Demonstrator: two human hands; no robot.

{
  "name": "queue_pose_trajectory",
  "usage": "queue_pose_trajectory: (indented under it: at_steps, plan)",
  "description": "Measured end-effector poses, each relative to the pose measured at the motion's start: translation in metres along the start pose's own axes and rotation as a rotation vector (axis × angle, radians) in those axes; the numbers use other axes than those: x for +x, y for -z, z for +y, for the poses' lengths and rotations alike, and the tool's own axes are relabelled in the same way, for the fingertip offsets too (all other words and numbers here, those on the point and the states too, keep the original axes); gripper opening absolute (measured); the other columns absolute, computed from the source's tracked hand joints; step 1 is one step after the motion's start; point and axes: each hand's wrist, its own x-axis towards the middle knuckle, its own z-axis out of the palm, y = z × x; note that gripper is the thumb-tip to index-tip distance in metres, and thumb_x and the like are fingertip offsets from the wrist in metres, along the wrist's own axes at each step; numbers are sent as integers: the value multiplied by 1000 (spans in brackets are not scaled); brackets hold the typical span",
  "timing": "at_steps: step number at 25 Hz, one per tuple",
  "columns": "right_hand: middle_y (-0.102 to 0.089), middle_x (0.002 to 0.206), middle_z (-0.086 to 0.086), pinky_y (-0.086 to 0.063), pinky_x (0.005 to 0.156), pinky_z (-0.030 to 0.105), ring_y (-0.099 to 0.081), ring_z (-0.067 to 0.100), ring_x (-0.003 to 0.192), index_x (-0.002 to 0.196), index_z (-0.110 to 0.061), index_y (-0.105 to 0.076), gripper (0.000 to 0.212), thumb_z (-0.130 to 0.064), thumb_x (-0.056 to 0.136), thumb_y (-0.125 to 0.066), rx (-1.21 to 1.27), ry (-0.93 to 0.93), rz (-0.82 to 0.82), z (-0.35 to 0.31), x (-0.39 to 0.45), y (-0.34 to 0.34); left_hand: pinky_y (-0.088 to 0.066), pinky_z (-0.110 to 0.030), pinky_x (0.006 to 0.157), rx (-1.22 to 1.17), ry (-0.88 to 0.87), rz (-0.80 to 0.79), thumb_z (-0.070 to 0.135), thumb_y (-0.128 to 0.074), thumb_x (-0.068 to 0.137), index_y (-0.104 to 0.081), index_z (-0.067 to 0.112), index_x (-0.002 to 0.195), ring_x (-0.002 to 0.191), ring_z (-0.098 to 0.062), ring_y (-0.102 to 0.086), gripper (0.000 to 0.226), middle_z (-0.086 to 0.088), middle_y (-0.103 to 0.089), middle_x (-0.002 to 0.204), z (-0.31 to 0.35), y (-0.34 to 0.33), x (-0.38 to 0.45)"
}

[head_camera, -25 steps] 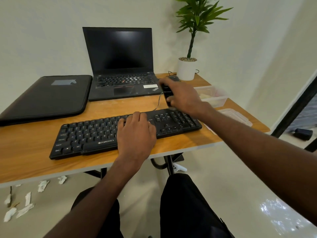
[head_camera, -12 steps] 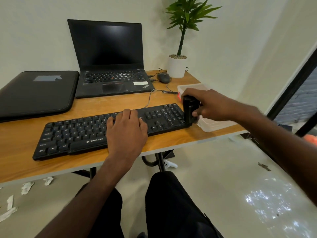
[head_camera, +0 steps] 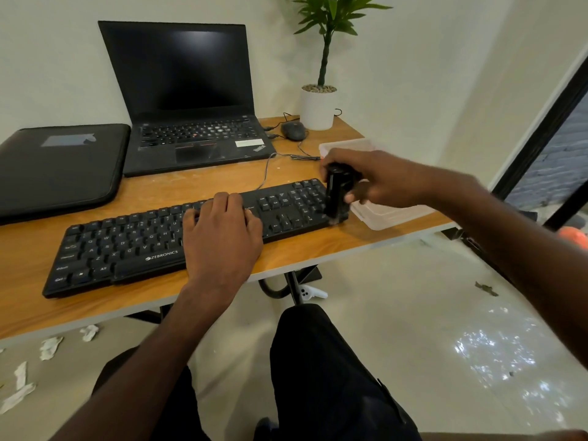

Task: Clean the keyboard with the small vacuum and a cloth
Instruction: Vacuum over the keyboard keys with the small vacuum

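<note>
Right grip (head_camera: 378, 179): fingers curled round the small black vacuum (head_camera: 335, 194), held upright, nozzle end down on the right edge of the keyboard (head_camera: 133, 246), over the numpad. Left grip (head_camera: 222, 233): flat, fingers straight, pressing the keys mid-board, holding nothing. Keyboard lies along the counter (head_camera: 318, 246) front edge. Clear plastic tub (head_camera: 381, 214) just under and behind the right grip. Further back: mouse (head_camera: 292, 130), laptop (head_camera: 191, 103), white plant pot (head_camera: 316, 106). Black sleeve (head_camera: 60, 167) far left.

wall (head_camera: 413, 58) – pale, plain | floor (head_camera: 445, 313) – glossy | desk (head_camera: 197, 192) – wooden
</note>
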Motion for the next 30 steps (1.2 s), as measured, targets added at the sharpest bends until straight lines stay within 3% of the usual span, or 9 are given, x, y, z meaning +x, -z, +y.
queue_pose_trajectory:
  at_steps: [1, 3, 6, 9, 12, 16, 23, 30]
  plan:
    - [-60, 110, -14, -47, 74, 11, -58, -7, 98, 120, -36, -53, 55, 4, 87, -72, -56, -44, 37, 5, -9, 6, -39, -56, 113, -2, -1, 0, 32, -45, 106, -64, 12, 119, 108, -28, -63, 30, -7, -66, 119, 0, 0, -1]
    - [-64, 112, -7, -56, 68, 18, -67, 3, 89, 122, -30, -56, 51, -1, 86, -77, 16, -156, 234, 9, -24, 3, -38, -55, 113, -12, -5, -3, 32, -44, 107, -63, 13, 118, 108, -28, -63, 29, -7, -66, 118, -1, 0, -2]
    - [-67, 118, 6, -65, 71, 40, -78, 24, 86, 128, -25, -58, 51, -5, 87, -80, 642, -310, 530, 4, -42, -25, -36, -54, 114, -41, -26, 26, 32, -46, 108, -63, 15, 116, 105, -26, -62, 26, -4, -65, 116, -2, 3, -3]
    - [-71, 123, 14, -64, 72, 37, -76, 36, 97, 133, -23, -58, 50, -4, 90, -76, 1217, -405, 534, 1, -52, -43, -35, -54, 115, -47, -79, 48, 35, -50, 107, -62, 18, 119, 107, -25, -62, 24, -2, -66, 118, 2, 4, -3]
    - [-73, 121, 19, -62, 66, 33, -74, 41, 103, 133, -13, -56, 44, -7, 93, -72, 1493, -439, 533, -1, -57, -50, -33, -52, 115, -64, -151, 29, 34, -54, 106, -62, 20, 117, 107, -23, -62, 19, 0, -67, 114, 4, 4, -3]
    - [-73, 120, 21, -62, 67, 34, -75, 33, 98, 128, -12, -57, 51, -13, 84, -82, 1500, -506, 568, -7, -60, -63, -35, -52, 114, -70, -193, 15, 31, -54, 107, -63, 19, 117, 106, -23, -61, 18, -1, -66, 113, 2, 2, -4]
    - [-75, 117, 17, -64, 72, 35, -75, 38, 101, 129, -15, -54, 68, -4, 70, -87, 1449, -436, 734, -9, -66, -64, -35, -51, 113, -48, -191, -2, 32, -50, 107, -63, 17, 119, 108, -23, -61, 24, -3, -65, 116, 1, -1, -3]
    - [-74, 118, 21, -64, 74, 34, -74, 37, 106, 130, -6, -56, 41, -7, 92, -72, 1497, -357, 742, -9, -65, -67, -37, -50, 110, -40, -180, -27, 37, -40, 108, -63, 17, 120, 108, -23, -60, 33, -3, -64, 117, 2, 0, -3]
